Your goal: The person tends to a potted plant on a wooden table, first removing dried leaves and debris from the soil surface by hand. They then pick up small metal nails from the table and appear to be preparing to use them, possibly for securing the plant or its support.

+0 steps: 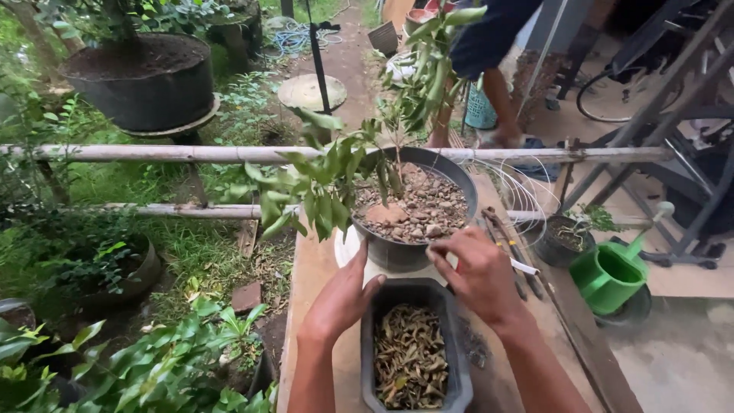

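Note:
A round dark pot (459, 180) filled with brown pebbles holds a small leafy tree (336, 172) on a wooden bench. My left hand (344, 297) touches the pot's near left side, fingers together. At the pot's near rim my right hand (480, 271) has its fingers curled, pinching at the pebbles; whether it holds anything I cannot tell. Just below both hands lies an oblong grey tray (459, 375) full of dry brown leaves.
Hand tools (508, 245) lie on the bench (321, 268) right of the pot. A green watering can (608, 275) and a small potted plant (566, 237) stand to the right. Bamboo rails (153, 153) cross behind. Another person (489, 46) stands at the back. Large pots and green plants fill the left.

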